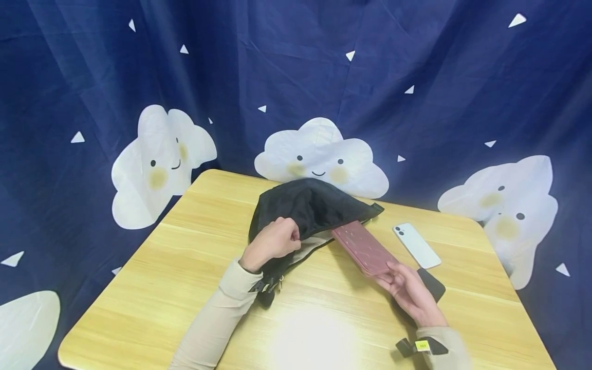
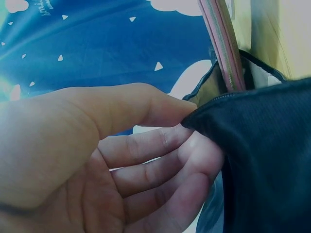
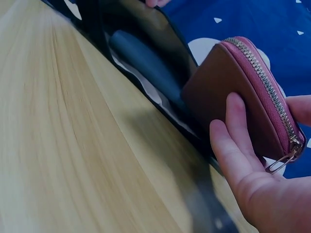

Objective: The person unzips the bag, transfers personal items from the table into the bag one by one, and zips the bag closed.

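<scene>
A black fabric bag [image 1: 300, 203] lies on the table with its mouth towards me. My left hand [image 1: 275, 240] pinches the edge of the opening between thumb and fingers, as the left wrist view shows. A pink zip-around wallet [image 1: 365, 249] is held in my right hand [image 1: 409, 293], thumb on one side and fingers on the other. The far end of the wallet is in the bag's mouth, partly hidden by the fabric. In the right wrist view the wallet's zip pull hangs near my palm, and a dark blue rolled-looking item [image 3: 148, 63] lies inside the bag.
A white phone [image 1: 416, 245] lies to the right of the wallet, camera side up. A dark, round-cornered flat object [image 1: 432, 284] is partly hidden behind my right hand. The wooden table [image 1: 162, 288] ends at a blue curtain [image 1: 287, 61] with clouds.
</scene>
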`<state>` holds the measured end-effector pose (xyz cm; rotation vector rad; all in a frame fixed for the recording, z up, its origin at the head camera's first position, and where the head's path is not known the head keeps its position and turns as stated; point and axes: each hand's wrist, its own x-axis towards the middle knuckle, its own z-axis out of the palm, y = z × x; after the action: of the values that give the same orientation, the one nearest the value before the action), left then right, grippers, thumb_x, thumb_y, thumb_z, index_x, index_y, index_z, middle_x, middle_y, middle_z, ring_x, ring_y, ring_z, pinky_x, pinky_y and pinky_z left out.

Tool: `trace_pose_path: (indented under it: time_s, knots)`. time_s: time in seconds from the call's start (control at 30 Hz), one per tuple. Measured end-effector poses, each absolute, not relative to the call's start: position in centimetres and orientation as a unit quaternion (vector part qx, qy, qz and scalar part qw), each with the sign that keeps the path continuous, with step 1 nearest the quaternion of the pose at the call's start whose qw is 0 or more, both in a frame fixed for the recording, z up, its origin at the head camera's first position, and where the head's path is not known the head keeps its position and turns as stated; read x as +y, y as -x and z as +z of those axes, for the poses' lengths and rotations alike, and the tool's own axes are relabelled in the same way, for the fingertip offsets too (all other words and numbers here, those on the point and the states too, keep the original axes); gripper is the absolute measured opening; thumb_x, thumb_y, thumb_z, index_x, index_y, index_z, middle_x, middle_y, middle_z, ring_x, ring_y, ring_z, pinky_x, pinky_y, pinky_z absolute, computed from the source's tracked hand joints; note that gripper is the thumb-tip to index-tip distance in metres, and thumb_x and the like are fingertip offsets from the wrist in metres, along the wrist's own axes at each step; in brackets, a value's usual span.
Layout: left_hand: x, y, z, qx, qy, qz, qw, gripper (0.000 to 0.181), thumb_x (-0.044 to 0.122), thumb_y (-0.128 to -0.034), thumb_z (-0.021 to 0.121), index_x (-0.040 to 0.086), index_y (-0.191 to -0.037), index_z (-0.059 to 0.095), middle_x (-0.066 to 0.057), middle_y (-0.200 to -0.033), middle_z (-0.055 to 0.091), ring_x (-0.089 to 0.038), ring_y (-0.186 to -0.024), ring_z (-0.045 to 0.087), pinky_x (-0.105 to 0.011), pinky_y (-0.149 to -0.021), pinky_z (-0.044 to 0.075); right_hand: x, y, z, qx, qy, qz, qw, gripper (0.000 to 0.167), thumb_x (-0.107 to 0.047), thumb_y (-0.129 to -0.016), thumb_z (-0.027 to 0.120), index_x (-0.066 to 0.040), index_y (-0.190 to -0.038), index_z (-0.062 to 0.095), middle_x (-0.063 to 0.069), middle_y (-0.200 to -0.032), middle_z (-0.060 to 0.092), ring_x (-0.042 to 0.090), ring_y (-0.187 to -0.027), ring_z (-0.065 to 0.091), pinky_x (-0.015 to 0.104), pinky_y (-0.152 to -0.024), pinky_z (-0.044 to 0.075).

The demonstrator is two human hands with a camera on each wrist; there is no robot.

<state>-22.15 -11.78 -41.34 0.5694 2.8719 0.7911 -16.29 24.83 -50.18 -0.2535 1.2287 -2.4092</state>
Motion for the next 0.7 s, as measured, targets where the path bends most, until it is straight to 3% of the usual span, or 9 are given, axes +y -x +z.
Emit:
trace_pose_path:
  time_s: [0.2,0.7]
  knots:
    - [-11.8,22.1,-41.3,0.945,-0.19,0.263,0.052,0.022,0.011,-0.0842,0.069,0.018,-0.063,0.064,0.007,-0.059,0.056,-0.012,-0.055,0.053,-0.029,-0.053,0.042,23.7,16.8,-50.4,0.434,0.072,-0.875,0.202,0.04,-0.003,-0.11,0.029,-0.005,-0.121,0.068,0.01,-0.115,0.076,0.024,-0.113,0.074,0.038,-0.106,0.054]
    - [-11.8,22.0,-41.2,0.946,-0.19,0.257,0.052,0.021,0.011,-0.085,0.069,0.017,-0.066,0.065,0.007,-0.061,0.056,-0.012,-0.056,0.052,-0.028,-0.053,0.041,22.2,17.5,-50.6,0.411,0.067,-0.886,0.204,0.038,-0.005,-0.11,0.03,-0.005,-0.128,0.063,0.012,-0.124,0.072,0.025,-0.121,0.07,0.04,-0.109,0.051]
